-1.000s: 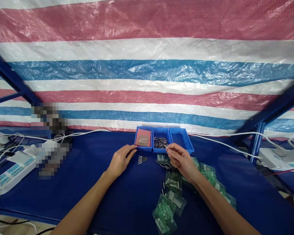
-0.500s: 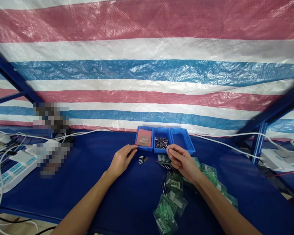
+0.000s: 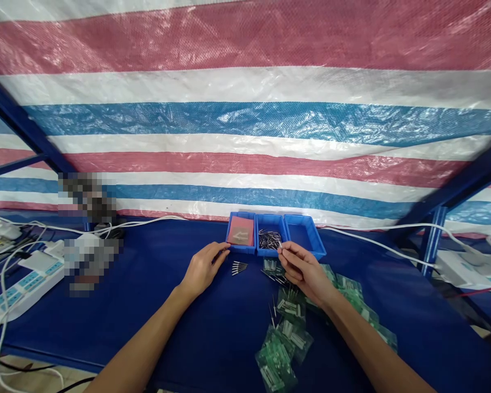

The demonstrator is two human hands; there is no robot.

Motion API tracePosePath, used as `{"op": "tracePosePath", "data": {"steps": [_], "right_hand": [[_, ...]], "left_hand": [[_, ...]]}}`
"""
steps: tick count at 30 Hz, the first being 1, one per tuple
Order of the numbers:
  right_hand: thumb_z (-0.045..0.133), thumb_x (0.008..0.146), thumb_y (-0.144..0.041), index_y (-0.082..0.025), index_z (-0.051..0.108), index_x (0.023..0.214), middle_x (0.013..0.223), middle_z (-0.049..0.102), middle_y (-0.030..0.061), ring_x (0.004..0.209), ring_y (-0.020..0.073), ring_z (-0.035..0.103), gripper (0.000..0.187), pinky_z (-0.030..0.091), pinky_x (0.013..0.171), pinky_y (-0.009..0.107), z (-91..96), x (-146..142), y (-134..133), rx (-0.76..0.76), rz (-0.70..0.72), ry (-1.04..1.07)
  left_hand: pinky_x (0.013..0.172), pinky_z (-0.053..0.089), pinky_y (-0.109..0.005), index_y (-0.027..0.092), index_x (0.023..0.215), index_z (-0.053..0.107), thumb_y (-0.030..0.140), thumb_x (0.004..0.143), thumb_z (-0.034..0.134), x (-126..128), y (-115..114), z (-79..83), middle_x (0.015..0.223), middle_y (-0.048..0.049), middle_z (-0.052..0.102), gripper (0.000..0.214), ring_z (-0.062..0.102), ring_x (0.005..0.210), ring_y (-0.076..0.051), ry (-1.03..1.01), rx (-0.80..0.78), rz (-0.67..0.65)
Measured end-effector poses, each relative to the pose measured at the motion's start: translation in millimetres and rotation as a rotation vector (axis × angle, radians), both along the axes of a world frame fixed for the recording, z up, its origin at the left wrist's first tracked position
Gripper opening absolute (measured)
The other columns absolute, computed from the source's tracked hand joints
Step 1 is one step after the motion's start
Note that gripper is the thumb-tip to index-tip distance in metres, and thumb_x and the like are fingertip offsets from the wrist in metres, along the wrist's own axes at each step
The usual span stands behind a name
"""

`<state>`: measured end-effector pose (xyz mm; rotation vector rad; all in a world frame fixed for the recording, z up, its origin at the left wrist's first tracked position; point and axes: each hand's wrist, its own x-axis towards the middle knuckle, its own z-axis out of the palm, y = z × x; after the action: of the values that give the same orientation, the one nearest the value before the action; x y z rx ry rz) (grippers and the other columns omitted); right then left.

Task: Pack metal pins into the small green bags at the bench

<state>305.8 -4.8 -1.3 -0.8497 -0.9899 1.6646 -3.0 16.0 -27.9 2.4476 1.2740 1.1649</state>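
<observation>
Blue tabletop point(image 3: 85, 316): positions unchanged

Near: green packets point(image 3: 276, 355). Farther: fanned rods point(image 3: 239, 267), between left hand point(image 3: 201, 270) (fingertips pinched, contents cannot be told) and right hand point(image 3: 306, 272), pinching a slim piece point(image 3: 280, 247) at the middle bin point(image 3: 270, 219). No hand shift; grip judged steady.

A small pale piece point(image 3: 280, 247) is pinched in the right hand point(image 3: 303, 267) near slim dark rods point(image 3: 269, 238) jumbled in a blue bin point(image 3: 265, 252).

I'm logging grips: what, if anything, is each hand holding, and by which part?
The right hand seems to pinch a small pale piece; which part is gripped is too small to tell. Whether the left hand holds anything cannot be told.
</observation>
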Motion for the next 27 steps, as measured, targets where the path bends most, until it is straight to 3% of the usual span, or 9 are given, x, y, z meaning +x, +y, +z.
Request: {"op": "tracePosePath", "data": {"steps": [8, 14, 20, 27], "right_hand": [[0.084, 0.090, -0.046, -0.023, 0.062, 0.101, 0.081, 0.061, -0.0033, 0.043, 0.0030, 0.032, 0.033, 0.016, 0.034, 0.018, 4.1, -3.3, -3.4, 0.058, -0.014, -0.059], [0.085, 0.090, -0.045, -0.024, 0.062, 0.101, 0.061, 0.042, -0.0101, 0.043, 0.0048, 0.025, 0.033, 0.017, 0.035, 0.016, 3.7, -0.6, -3.9, 0.072, -0.021, -0.098], [0.091, 0.084, -0.042, -0.022, 0.068, 0.095, 0.081, 0.054, -0.0049, 0.044, 0.0016, 0.033, 0.032, 0.020, 0.035, 0.018, -2.1, 1.3, -0.7, 0.095, -0.026, -0.127], [0.092, 0.082, -0.045, -0.021, 0.070, 0.097, 0.075, 0.057, -0.0043, 0.045, 0.0035, 0.032, 0.035, 0.019, 0.035, 0.018, 0.4, -0.6, -0.8, 0.038, -0.030, -0.098]], "left_hand": [[0.090, 0.061, -0.030, 0.023, 0.129, 0.069, 0.033, 0.113, 0.054, 1.2, 0.1, 0.7, 0.106, -0.0057, 0.076, 0.024, 0.075, 0.096, -0.018, -0.019, 0.002, 0.003], [0.089, 0.062, -0.031, 0.023, 0.129, 0.069, 0.034, 0.113, 0.052, 1.1, -0.5, 1.2, 0.106, -0.0067, 0.076, 0.026, 0.075, 0.096, -0.019, -0.017, 0.006, 0.005], [0.088, 0.061, -0.029, 0.023, 0.128, 0.070, 0.033, 0.113, 0.054, 1.9, -0.1, 1.8, 0.105, -0.0056, 0.076, 0.025, 0.075, 0.096, -0.018, -0.021, -0.002, 0.008], [0.090, 0.063, -0.029, 0.024, 0.128, 0.070, 0.032, 0.111, 0.058, 2.6, -3.2, 5.0, 0.105, -0.0039, 0.077, 0.023, 0.074, 0.089, -0.016, -0.105, 0.116, 0.106]]}}
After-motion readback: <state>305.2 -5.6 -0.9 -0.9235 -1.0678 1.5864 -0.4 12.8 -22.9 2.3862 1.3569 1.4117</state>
